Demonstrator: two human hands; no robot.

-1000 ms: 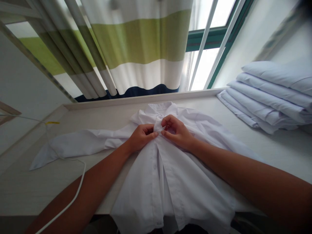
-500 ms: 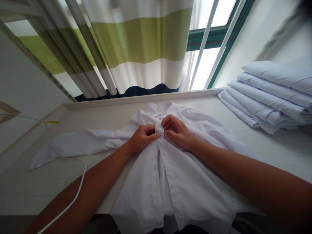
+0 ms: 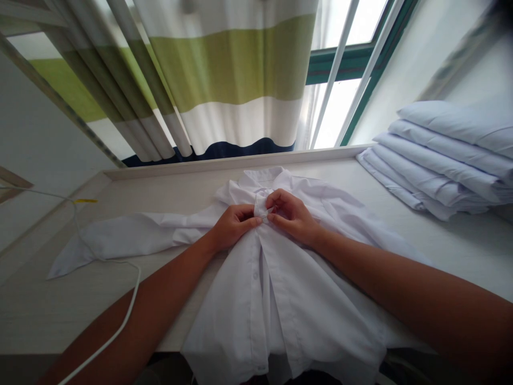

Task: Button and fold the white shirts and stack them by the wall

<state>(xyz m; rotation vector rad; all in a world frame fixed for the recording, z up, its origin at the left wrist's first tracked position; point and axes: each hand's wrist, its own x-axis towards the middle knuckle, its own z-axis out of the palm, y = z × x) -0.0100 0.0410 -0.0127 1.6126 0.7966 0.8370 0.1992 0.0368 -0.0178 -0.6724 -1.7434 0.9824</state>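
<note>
A white button-up shirt [image 3: 232, 305] lies front up on the pale table, its collar toward the window and its hem hanging over the near edge. One sleeve stretches out to the left. At the chest, my left hand [image 3: 236, 224] pinches the front placket between thumb and fingers. My right hand [image 3: 292, 216] grips the same bunched cloth from the right, fingertips close to the left thumb. Any button between the fingertips is too small to make out. Below the hands the two front edges hang apart, with small buttons along the left one.
Folded white shirts [image 3: 444, 160] are stacked at the right. A white cable [image 3: 134, 291] runs across the left sleeve and my left forearm. The table [image 3: 156, 187] has a raised rim at the back, below a green-and-white curtain [image 3: 236, 69] and a barred window [image 3: 340, 69].
Both hands stay at the same spot on the placket. The fingertips and the pinched cloth have shifted very slightly left; the rest of the shirt lies as before.
</note>
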